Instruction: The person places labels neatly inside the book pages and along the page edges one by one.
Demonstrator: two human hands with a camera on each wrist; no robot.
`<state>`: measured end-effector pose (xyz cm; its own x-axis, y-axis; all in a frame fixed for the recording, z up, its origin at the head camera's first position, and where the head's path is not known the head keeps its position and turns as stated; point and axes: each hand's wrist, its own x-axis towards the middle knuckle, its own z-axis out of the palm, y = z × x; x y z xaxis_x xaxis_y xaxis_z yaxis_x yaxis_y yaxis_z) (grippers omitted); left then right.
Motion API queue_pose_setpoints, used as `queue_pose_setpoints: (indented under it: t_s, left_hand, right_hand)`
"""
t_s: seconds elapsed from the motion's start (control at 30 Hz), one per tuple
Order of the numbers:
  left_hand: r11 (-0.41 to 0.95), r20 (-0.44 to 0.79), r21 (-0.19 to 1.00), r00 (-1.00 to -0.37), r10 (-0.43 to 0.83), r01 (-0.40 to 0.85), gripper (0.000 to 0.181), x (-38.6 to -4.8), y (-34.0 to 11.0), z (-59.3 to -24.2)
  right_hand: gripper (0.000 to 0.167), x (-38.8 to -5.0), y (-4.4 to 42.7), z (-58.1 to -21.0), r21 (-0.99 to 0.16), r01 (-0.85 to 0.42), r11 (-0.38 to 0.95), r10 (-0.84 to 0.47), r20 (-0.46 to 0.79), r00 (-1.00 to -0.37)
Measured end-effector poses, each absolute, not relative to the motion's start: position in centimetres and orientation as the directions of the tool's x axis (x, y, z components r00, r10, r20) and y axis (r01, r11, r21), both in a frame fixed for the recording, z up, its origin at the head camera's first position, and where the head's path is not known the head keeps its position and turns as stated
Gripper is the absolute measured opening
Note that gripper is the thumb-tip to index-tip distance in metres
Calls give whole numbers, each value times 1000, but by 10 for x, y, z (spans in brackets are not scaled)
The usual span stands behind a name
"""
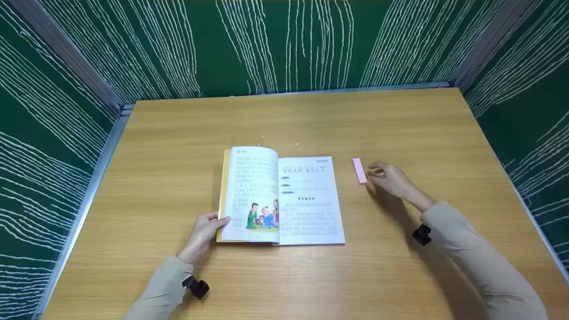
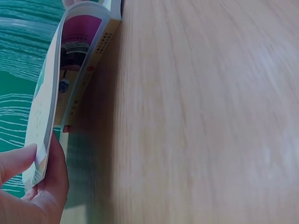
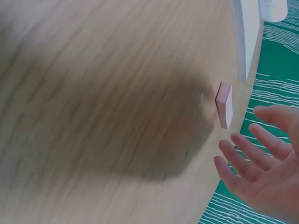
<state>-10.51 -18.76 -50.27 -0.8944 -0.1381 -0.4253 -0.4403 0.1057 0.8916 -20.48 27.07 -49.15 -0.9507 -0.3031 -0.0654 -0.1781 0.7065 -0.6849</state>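
Observation:
An open book (image 1: 306, 224) with printed text and a coloured picture lies on the wooden table. My left hand (image 1: 205, 230) grips its lower left edge, thumb on top of the page and fingers beneath. The left wrist view shows that side of the book (image 2: 43, 105) lifted off the table. To the right of the book lies a narrow pink block (image 1: 359, 171), perhaps a pad of sticky notes. My right hand (image 1: 391, 180) hovers just right of it, holding nothing. In the right wrist view its fingers are spread and relaxed, apart from the pink block (image 3: 224, 105).
The wooden table (image 1: 302, 282) stretches around the book on all sides. Green walls (image 1: 275, 44) with white wavy lines stand behind it and at both sides. A few tiny white specks lie beyond the book. Small black cameras (image 1: 198, 286) are strapped to both wrists.

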Motion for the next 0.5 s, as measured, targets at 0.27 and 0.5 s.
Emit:
queue_pose_setpoints:
  t_s: [0.27,0.5]
  left_hand:
    - [70,-432,894,-892,-134,-443,26,-105,-188,-506]
    - [61,-439,890,-886,-149,-451,26,-106,-186,-508]
  right_hand:
    - [45,-206,268,-494,-594,-289,750,-389,-43,-920]
    - [50,-210,264,-498,-533,-308,788,-408,-76,-910]
